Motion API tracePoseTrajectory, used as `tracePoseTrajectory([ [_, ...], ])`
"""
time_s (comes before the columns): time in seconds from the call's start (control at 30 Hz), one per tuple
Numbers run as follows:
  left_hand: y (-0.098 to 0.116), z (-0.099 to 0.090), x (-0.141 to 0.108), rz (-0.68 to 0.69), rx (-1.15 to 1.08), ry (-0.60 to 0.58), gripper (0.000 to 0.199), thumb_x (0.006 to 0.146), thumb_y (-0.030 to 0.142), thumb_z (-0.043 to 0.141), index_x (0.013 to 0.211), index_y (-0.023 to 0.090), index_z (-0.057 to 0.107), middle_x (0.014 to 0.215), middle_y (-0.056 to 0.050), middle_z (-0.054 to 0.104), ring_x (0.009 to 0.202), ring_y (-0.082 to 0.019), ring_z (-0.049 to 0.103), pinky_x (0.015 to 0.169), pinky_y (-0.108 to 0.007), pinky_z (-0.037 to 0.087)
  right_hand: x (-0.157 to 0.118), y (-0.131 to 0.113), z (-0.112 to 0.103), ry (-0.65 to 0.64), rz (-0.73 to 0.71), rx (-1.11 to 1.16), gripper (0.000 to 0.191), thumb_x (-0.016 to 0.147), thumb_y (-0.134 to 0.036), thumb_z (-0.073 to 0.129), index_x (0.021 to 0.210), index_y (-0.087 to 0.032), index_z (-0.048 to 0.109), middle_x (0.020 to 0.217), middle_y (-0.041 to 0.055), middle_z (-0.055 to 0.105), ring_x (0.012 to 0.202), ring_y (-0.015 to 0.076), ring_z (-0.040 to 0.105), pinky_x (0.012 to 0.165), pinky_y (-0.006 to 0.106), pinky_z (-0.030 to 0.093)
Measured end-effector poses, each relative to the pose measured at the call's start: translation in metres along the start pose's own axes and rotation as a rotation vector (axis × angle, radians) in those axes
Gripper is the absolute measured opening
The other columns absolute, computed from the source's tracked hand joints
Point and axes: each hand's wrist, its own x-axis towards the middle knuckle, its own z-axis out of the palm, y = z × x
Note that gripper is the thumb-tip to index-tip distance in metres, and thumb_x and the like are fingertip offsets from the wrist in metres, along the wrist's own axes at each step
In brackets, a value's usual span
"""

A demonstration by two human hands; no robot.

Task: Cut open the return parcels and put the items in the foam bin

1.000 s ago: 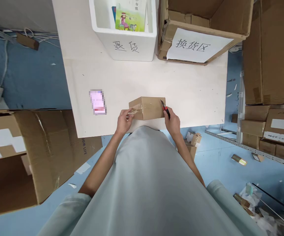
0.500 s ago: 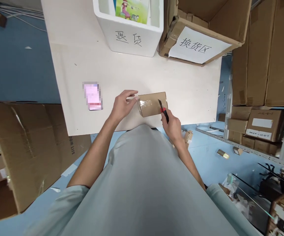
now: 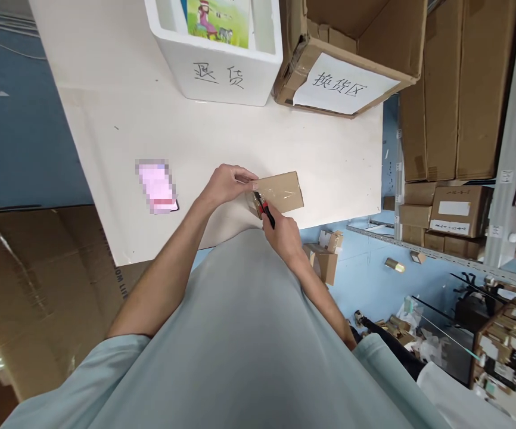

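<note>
Half-hidden knife (image 3: 264,208), right hand (image 3: 285,233) covering handle, taped box (image 3: 280,192)

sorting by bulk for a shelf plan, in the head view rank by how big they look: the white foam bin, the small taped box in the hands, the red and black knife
1. white foam bin, partly cut off by the frame.
2. small taped box.
3. red and black knife, held in the right hand.
The bin sits farther from the camera and looks biggest anyway.
</note>
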Motion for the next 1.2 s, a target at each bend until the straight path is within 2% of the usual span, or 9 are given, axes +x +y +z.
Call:
tracePoseTrajectory([
  [0.27,0.000,-0.001,0.002,-0.033,-0.037,-0.015,0.035,0.066,0.044,0.096,0.093,0.023,0.090,0.099,-0.007,0.086,0.101,-0.031,0.079,0.097,-0.041,0.062,-0.008,-0.038,-0.016,-0.067,0.124,-0.135,0.049,0.117,-0.031,0.037,0.164,-0.022,0.050,0.111,0.0109,0.084,0.098,0.0318,0.079,0.083,0.036,0.053],
  [0.4,0.001,0.000,0.003,-0.064,-0.084,-0.018,0.036,0.063,0.045,0.097,0.090,0.023,0.089,0.100,-0.007,0.086,0.102,-0.031,0.080,0.099,-0.041,0.062,-0.009,-0.046,-0.017,-0.075,0.136,-0.160,0.048,0.117,-0.031,0.036,0.163,-0.022,0.049,0.112,0.0118,0.083,0.100,0.0319,0.079,0.085,0.037,0.054],
  [0.63,0.005,0.000,0.001,-0.140,-0.178,0.002,0.039,0.058,0.044,0.100,0.090,0.024,0.089,0.100,-0.007,0.087,0.107,-0.034,0.079,0.102,-0.043,0.061,-0.004,-0.052,-0.015,-0.061,0.168,-0.221,0.047,0.117,-0.029,0.032,0.160,-0.021,0.051,0.112,0.0150,0.082,0.104,0.0330,0.079,0.086,0.039,0.056],
  [0.77,0.007,0.001,-0.001,-0.167,-0.174,0.019,0.040,0.054,0.043,0.101,0.088,0.024,0.089,0.100,-0.007,0.087,0.110,-0.035,0.078,0.104,-0.043,0.060,-0.013,-0.052,-0.017,-0.110,0.177,-0.276,0.045,0.118,-0.028,0.032,0.158,-0.021,0.051,0.113,0.0162,0.081,0.106,0.0313,0.079,0.087,0.038,0.057],
  [0.93,0.006,0.005,-0.005,-0.158,-0.174,0.050,0.042,0.055,0.044,0.101,0.089,0.024,0.089,0.101,-0.007,0.087,0.111,-0.035,0.078,0.105,-0.045,0.060,-0.023,-0.051,-0.011,-0.152,0.195,-0.313,0.049,0.115,-0.018,0.039,0.163,-0.016,0.047,0.112,0.0187,0.081,0.104,0.0291,0.080,0.087,0.037,0.058],
  [1.1,0.004,0.008,-0.007,-0.094,-0.139,0.077,0.040,0.059,0.046,0.099,0.090,0.023,0.089,0.109,-0.009,0.086,0.113,-0.035,0.077,0.106,-0.047,0.061,-0.012,-0.046,0.002,-0.128,0.136,-0.297,0.047,0.107,-0.006,0.045,0.151,-0.013,0.059,0.113,0.0217,0.081,0.105,0.0300,0.081,0.086,0.036,0.059],
  [1.2,0.005,0.008,-0.007,-0.090,-0.107,0.088,0.041,0.061,0.046,0.099,0.091,0.022,0.088,0.109,-0.011,0.086,0.113,-0.035,0.077,0.105,-0.046,0.061,-0.012,-0.039,0.006,-0.133,0.112,-0.293,0.048,0.107,-0.007,0.047,0.152,-0.013,0.058,0.113,0.0219,0.081,0.105,0.0297,0.081,0.087,0.037,0.059],
])
